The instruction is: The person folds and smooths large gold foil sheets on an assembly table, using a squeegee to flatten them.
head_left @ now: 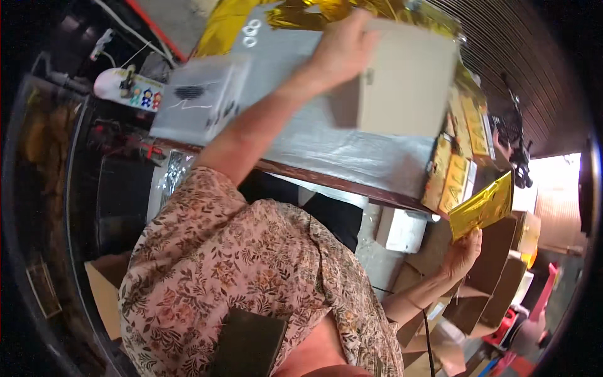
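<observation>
Gold packet (482, 210) held up low beside the worktop (352, 154), fingers of right hand (463, 251) closed on it, left hand (342, 50) gripping a pale box (405, 85) on the worktop, gold boxes (453, 176) stacked at the edge, cardboard boxes (490, 276) below

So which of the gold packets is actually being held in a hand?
The flat gold packet at lower right, pinched in the right hand; the other gold packets stand stacked along the table edge.
</observation>
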{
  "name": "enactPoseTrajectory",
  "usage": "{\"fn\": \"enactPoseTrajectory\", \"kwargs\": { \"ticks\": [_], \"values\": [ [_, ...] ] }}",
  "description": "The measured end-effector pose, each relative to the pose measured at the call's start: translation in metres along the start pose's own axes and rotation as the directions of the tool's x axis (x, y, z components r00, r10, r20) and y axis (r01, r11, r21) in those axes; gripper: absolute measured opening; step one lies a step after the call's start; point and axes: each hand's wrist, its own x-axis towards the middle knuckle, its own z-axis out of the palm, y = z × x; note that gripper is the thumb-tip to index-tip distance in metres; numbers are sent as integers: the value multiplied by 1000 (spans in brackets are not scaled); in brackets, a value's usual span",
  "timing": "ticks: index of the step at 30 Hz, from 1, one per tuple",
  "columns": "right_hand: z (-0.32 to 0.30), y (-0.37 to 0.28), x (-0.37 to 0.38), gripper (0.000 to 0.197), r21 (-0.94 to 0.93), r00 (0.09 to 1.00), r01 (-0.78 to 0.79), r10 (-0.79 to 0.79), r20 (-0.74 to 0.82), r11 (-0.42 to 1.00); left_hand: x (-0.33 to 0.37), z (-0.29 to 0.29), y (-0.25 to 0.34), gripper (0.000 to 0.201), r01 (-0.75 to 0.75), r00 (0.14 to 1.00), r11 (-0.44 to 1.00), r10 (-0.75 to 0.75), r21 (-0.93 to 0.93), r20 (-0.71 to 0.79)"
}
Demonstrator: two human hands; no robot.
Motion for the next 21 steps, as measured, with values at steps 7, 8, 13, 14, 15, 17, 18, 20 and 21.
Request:
{"fn": "enactPoseTrajectory", "kwargs": {
  "ticks": [7, 8, 13, 14, 15, 17, 18, 20, 21],
  "values": [
    [102, 49, 30, 9, -29, 981, -172, 174, 81, 985, -66, -92, -132, 31, 314, 843, 857, -450, 409, 294],
    [106, 58, 36, 9, -23, 967, -203, 205, 150, 979, -74, -94, -155, 27, 134, 942, 926, -229, 353, 244],
    [141, 80, 36, 9, -72, 955, -240, 249, 159, 968, -53, -158, -187, 21, 34, 989, 680, -129, 733, 74],
    [150, 81, 34, 9, -75, 955, -244, 253, 157, 967, -48, -164, -193, 17, 103, 985, 566, -172, 818, -6],
    [157, 83, 33, 9, -78, 953, -248, 258, 158, 966, -44, -166, -202, 17, 106, 985, 570, -175, 815, -6],
    [170, 85, 31, 8, -84, 954, -250, 260, 151, 965, -37, -168, -221, 13, 90, 969, 509, -242, 856, 42],
    [175, 86, 30, 7, -86, 955, -250, 260, 143, 964, -34, -167, -233, 13, 89, 967, 519, -249, 850, 51],
    [163, 89, 38, 20, -117, 947, -265, 281, 155, 957, -30, -165, -251, 7, 70, 980, 509, -194, 858, 35],
    [147, 90, 40, 36, -137, 942, -278, 297, 154, 951, -28, -157, -252, 7, 54, 977, 534, -202, 844, 65]
  ]
}}
